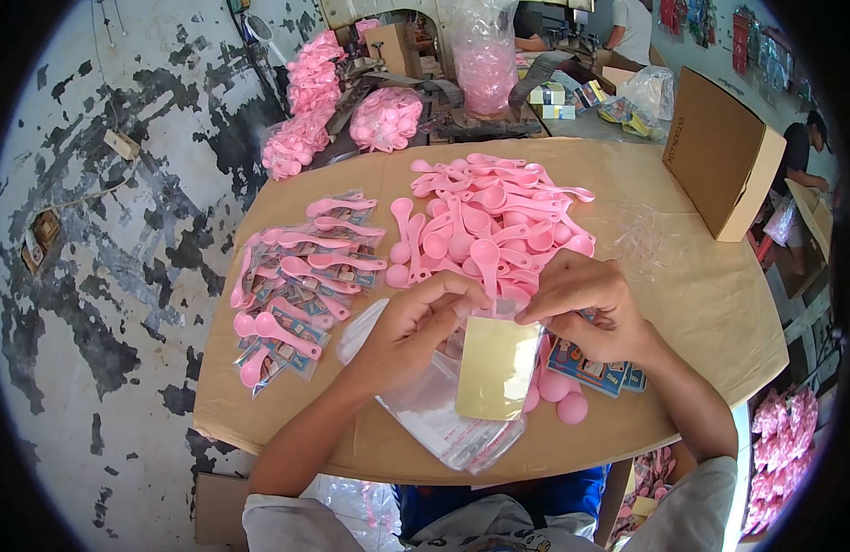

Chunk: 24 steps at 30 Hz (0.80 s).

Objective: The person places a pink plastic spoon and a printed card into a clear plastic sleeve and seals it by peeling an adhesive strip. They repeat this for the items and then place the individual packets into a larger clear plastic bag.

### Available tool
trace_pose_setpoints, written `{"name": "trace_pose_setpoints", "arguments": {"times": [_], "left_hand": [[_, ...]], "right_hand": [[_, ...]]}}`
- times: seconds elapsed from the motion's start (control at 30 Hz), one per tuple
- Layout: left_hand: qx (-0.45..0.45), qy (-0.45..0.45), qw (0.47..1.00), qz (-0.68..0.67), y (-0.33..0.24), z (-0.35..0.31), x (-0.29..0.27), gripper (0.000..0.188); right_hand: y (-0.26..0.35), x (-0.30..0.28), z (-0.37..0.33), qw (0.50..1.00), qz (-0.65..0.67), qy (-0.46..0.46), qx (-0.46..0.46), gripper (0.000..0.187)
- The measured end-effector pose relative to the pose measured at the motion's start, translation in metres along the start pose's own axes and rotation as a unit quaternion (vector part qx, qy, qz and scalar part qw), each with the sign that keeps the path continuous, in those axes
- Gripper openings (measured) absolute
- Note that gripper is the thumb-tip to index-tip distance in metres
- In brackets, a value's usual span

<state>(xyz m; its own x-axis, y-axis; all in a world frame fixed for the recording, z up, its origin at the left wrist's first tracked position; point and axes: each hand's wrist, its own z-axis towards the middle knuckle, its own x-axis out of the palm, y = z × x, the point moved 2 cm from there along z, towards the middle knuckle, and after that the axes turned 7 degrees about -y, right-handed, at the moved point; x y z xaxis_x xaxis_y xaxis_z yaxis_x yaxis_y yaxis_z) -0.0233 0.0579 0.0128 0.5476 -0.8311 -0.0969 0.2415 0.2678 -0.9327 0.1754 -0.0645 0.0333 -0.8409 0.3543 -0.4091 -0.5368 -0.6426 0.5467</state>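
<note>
A pale yellow card (495, 370) with a glossy front is held upright before me. My right hand (589, 304) pinches its upper right corner between thumb and fingers. My left hand (423, 324) is closed at the card's upper left, its finger and thumb at what looks like the edge of a clear plastic bag. Under the card lies a stack of clear plastic bags (425, 419). Printed blue cards (586, 366) lie below my right hand. Just beyond my hands is a pile of loose pink measuring spoons (485, 221), one standing out right above the card.
Bagged pink spoons with cards (305, 258) lie on the left of the brown-covered table (710, 331). A cardboard box (719, 156) stands at the far right. Large bags of pink pieces (386, 120) sit behind the table. Other people (798, 156) are in the background.
</note>
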Motion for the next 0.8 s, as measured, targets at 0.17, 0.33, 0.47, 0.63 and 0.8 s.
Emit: {"name": "trace_pose_setpoints", "arguments": {"times": [0.17,0.33,0.47,0.63,0.8], "left_hand": [[0.028,0.026,0.998,0.042,-0.006,-0.001,-0.002,0.018],[-0.018,0.02,0.999,0.04,-0.01,-0.003,0.0,0.016],[-0.018,0.033,0.999,0.025,-0.006,-0.003,-0.003,0.017],[-0.066,0.033,0.997,-0.027,-0.006,-0.004,-0.002,0.019],[-0.003,0.046,0.999,-0.008,0.004,-0.003,-0.005,0.016]], "right_hand": [[0.0,0.0,0.001,1.0,-0.005,0.017,-0.016,0.035],[-0.002,0.002,0.0,0.999,0.027,0.018,-0.018,0.032],[-0.002,0.001,0.0,1.0,0.027,0.014,-0.003,0.032],[0.0,0.001,-0.001,1.0,0.014,0.009,-0.015,0.032],[0.001,0.0,0.0,0.998,-0.019,0.016,-0.057,0.03]]}}
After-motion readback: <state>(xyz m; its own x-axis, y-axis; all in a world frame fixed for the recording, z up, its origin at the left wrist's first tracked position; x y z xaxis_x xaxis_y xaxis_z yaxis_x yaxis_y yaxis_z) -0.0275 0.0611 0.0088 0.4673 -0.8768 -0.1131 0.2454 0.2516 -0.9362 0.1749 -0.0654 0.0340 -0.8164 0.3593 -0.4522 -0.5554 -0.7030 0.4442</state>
